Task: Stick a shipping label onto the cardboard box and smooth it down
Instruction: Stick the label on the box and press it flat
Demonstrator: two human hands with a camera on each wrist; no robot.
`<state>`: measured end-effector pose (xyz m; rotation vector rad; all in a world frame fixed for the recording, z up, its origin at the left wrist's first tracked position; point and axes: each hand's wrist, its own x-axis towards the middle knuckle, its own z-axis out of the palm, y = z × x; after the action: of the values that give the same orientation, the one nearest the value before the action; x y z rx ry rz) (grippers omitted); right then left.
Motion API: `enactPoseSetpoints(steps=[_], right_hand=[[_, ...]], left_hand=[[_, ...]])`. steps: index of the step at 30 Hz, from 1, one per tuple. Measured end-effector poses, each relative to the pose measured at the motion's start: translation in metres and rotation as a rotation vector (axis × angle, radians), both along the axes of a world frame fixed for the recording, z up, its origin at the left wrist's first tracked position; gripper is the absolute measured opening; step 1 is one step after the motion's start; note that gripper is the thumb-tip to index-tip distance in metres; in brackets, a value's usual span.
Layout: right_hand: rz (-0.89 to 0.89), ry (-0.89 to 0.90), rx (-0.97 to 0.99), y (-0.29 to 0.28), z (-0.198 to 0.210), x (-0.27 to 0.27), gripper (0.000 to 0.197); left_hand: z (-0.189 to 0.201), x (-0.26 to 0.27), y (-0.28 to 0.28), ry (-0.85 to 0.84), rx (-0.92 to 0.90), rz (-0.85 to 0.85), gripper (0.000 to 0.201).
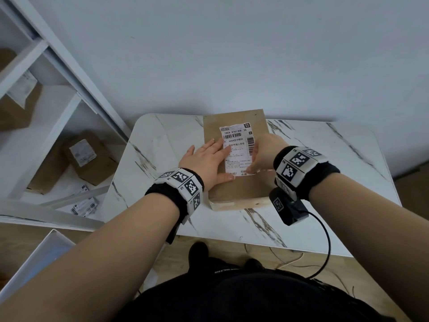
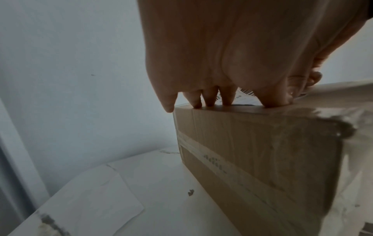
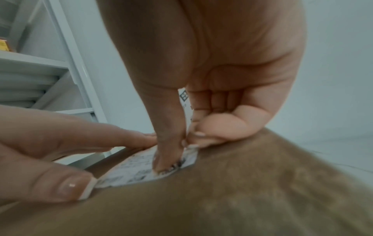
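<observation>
One shipping label (image 1: pixel 237 149) lies on one cardboard box (image 1: pixel 239 189); left hand (image 1: pixel 209 162) presses flat on its edge, right hand (image 1: pixel 263 154) pinches the other edge, thumb pressing down.

Small parcel packing room: white shelving (image 1: pixel 58 73) stacked with labelled cardboard parcels (image 1: pixel 89 156), loose labels (image 1: pixel 84 206) lying on it, marble-look table (image 1: pixel 325 182), plain white wall (image 1: pixel 232 54), wood floor (image 1: pixel 232 256).

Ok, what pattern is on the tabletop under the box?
White marble with dark grey veins on the table, clearest in the head view.
</observation>
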<state>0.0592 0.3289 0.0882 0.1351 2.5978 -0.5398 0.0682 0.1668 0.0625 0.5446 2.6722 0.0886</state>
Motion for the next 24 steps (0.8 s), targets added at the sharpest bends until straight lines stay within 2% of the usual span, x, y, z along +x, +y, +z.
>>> enactPoseSetpoints(steps=[3, 7, 13, 17, 20, 24], right_hand=[[-0.060, 0.017, -0.046, 0.001, -0.001, -0.003, 0.016], [-0.085, 0.045, -0.044, 0.002, -0.003, -0.009, 0.023], [-0.117, 0.096, -0.034, 0.002, 0.000, -0.025, 0.020], [-0.101, 0.095, -0.012, 0.003, 0.002, -0.025, 0.013], [-0.083, 0.084, -0.009, 0.006, 0.004, -0.023, 0.034], [-0.107, 0.094, -0.004, 0.007, 0.002, -0.026, 0.037]], left_hand=[[0.001, 0.000, 0.000, 0.015, -0.028, -0.024, 0.079], [0.003, 0.001, 0.001, 0.034, -0.060, -0.052, 0.078], [0.010, -0.004, 0.001, 0.051, -0.129, -0.128, 0.076], [0.016, -0.015, 0.001, 0.081, -0.121, -0.174, 0.063], [0.017, -0.022, 0.002, 0.150, -0.089, -0.220, 0.053], [0.014, -0.029, 0.001, 0.085, -0.118, -0.194, 0.058]])
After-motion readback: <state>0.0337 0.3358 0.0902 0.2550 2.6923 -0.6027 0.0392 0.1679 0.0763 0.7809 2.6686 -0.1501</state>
